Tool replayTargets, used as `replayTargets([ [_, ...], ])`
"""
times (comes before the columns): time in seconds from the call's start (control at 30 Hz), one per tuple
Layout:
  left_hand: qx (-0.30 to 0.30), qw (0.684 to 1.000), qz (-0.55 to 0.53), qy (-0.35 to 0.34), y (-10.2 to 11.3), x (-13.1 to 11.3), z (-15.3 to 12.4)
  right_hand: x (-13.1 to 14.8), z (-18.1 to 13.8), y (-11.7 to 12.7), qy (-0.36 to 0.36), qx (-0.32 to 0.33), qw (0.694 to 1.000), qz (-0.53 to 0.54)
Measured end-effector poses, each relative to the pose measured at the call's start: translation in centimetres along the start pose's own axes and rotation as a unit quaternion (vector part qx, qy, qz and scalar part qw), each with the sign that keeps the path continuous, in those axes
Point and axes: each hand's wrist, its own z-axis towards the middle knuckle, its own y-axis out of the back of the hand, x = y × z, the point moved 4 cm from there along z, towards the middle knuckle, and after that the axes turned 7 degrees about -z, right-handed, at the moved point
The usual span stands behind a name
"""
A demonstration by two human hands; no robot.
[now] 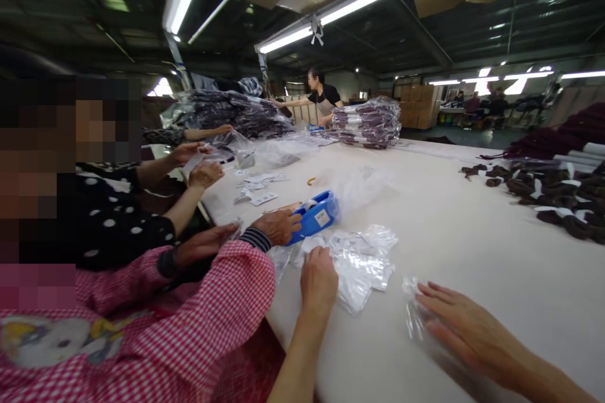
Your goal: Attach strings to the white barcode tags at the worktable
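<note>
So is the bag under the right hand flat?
Mostly flat: the right hand lies open on the clear bag, spread on the table.

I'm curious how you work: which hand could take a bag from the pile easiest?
Probably the left. The left hand rests at the edge of the pile of clear bags; the right hand lies flat on a separate bag, away from it.

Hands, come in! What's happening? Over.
Left hand on bag pile, grip unclear. Right hand flat on one clear bag. Neighbour's hand on blue tape dispenser nearby.
</note>
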Motion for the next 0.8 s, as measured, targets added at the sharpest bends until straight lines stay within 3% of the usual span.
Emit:
replayTargets([
  [0.13,0.007,0.992,0.068,0.102,-0.2,3.4,1.3,-0.9,-0.3,-0.7,-0.047,-0.082,0.995,0.01],
  [0.37,0.095,0.977,0.113,0.155,0.0,5.1,4.7,-1.1,-0.4,-3.1,-0.043,-0.066,0.996,0.047],
  [0.6,0.119,0.986,0.093,0.066,-0.6,3.8,7.6,-1.5,-0.7,-3.3,-0.021,-0.079,0.996,0.018],
  [0.8,0.142,0.988,0.06,0.013,-2.3,2.9,8.9,-1.0,-0.7,-3.4,0.057,-0.164,0.983,-0.057],
])
